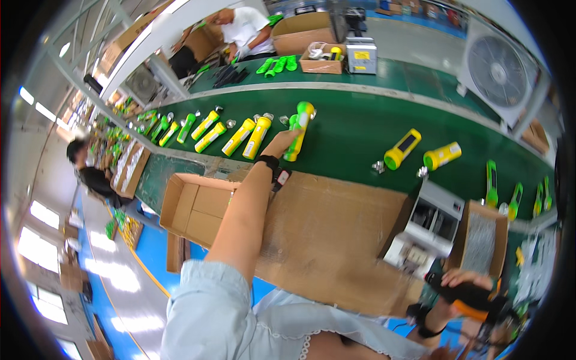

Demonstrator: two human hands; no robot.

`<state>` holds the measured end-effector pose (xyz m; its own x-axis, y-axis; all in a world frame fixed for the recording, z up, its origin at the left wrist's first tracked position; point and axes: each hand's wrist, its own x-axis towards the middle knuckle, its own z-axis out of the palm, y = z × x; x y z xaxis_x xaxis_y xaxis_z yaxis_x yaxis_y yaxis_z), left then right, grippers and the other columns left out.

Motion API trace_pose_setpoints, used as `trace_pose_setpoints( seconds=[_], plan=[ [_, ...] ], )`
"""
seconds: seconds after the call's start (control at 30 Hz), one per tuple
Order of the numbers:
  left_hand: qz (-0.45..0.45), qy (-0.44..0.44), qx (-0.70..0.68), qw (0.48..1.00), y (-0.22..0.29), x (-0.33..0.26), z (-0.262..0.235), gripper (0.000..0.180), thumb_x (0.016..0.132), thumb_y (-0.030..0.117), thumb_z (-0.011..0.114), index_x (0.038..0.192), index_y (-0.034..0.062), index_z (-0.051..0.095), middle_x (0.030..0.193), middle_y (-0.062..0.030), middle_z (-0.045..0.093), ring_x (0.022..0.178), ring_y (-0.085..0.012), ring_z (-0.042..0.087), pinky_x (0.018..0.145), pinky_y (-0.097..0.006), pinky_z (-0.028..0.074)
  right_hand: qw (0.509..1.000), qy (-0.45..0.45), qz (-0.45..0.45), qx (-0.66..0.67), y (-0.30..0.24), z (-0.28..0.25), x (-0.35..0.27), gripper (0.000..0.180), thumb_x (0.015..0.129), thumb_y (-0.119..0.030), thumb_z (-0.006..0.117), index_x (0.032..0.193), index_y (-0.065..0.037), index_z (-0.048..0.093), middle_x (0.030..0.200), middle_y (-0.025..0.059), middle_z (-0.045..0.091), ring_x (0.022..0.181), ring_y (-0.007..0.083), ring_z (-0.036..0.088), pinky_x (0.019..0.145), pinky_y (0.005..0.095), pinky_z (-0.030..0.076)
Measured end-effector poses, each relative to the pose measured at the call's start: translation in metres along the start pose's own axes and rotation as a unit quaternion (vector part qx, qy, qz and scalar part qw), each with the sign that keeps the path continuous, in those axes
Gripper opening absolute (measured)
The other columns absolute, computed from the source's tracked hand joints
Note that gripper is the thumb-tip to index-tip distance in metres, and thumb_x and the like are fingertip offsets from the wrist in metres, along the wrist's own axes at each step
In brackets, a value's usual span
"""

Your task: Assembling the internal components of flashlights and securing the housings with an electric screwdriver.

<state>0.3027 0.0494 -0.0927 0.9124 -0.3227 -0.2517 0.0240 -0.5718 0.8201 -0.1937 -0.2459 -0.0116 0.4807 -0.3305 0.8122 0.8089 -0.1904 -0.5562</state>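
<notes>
Hands are held well apart. Left hand (282, 143) is stretched out over the green belt (360, 138), its fingers closed around a yellow-and-green flashlight (304, 123). Flashlight is held at a slant, top leaning right; whether it's lifted off the belt can't be told. Right hand (465, 278) is wrapped around a black-and-orange power tool (471, 307), low at right, tip pointed left toward the grey-and-white machine (429, 219). Dark bands are worn on both wrists.

Belt: a slanted row of flashlights (257, 138) is spread left of the held one, small shiny pieces (231, 123) lying near them. To the right, two yellow flashlights (402, 150) are set near each other, with slim green ones (492, 183) farther right.

Near side: tabletop is covered by a flat cardboard sheet (336, 228). Machine is stood at the sheet's right edge, with a cardboard box of clear pieces (480, 240) just beside it. An open carton (195, 207) is placed left of the left forearm.

Far side: green parts (279, 65), a small carton (322, 63) and a grey box-shaped unit (362, 57) are laid out near a co-worker in white (249, 30). Another person in dark clothes (96, 180) is seated at left.
</notes>
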Motion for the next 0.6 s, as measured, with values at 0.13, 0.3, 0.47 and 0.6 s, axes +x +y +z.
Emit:
trace_pose_setpoints(
  seconds=[0.13,0.3,0.47,0.6],
  plan=[
    [0.007,-0.247,-0.687,0.683,0.039,-0.103,0.047,0.05,0.073,0.049,0.058,0.105,0.01,0.057,0.111,-0.0157,0.053,0.098,-0.0305,0.052,0.082,-0.045,0.045,0.982,0.173,0.064,-0.037,-0.008,0.041,-0.044,0.065,0.071,-0.029,0.077,0.116,-0.006,0.035,0.078,0.0111,0.053,0.069,0.0209,0.054,0.057,0.0307,0.049],
    [0.015,-0.421,-0.692,0.586,0.01,-0.247,0.08,0.045,0.072,0.051,0.056,0.088,0.0089,0.063,0.123,-0.0235,0.044,0.104,-0.0336,0.047,0.088,-0.043,0.042,0.972,0.21,0.051,-0.088,-0.025,0.08,-0.067,0.044,0.077,-0.012,0.069,0.109,0.0,0.042,0.082,0.0106,0.058,0.065,0.0166,0.058,0.059,0.0284,0.048],
    [-0.003,-0.461,-0.696,0.551,-0.038,-0.319,0.085,0.053,0.073,0.058,0.051,0.088,0.0091,0.063,0.123,-0.0241,0.045,0.099,-0.0347,0.049,0.084,-0.044,0.043,0.975,0.182,0.049,-0.114,-0.048,0.105,-0.058,0.031,0.083,-0.017,0.064,0.098,0.0,0.044,0.076,0.0123,0.055,0.061,0.0193,0.056,0.055,0.0284,0.046],
    [-0.058,-0.482,-0.72,0.495,-0.044,-0.345,0.08,0.049,0.075,0.055,0.051,0.088,0.0081,0.061,0.122,-0.0242,0.046,0.1,-0.0374,0.051,0.086,-0.046,0.044,0.977,0.192,0.039,-0.082,-0.059,0.104,-0.048,0.028,0.08,-0.012,0.069,0.094,-0.002,0.046,0.074,0.009,0.059,0.058,0.0149,0.058,0.055,0.027,0.048]
  ],
)
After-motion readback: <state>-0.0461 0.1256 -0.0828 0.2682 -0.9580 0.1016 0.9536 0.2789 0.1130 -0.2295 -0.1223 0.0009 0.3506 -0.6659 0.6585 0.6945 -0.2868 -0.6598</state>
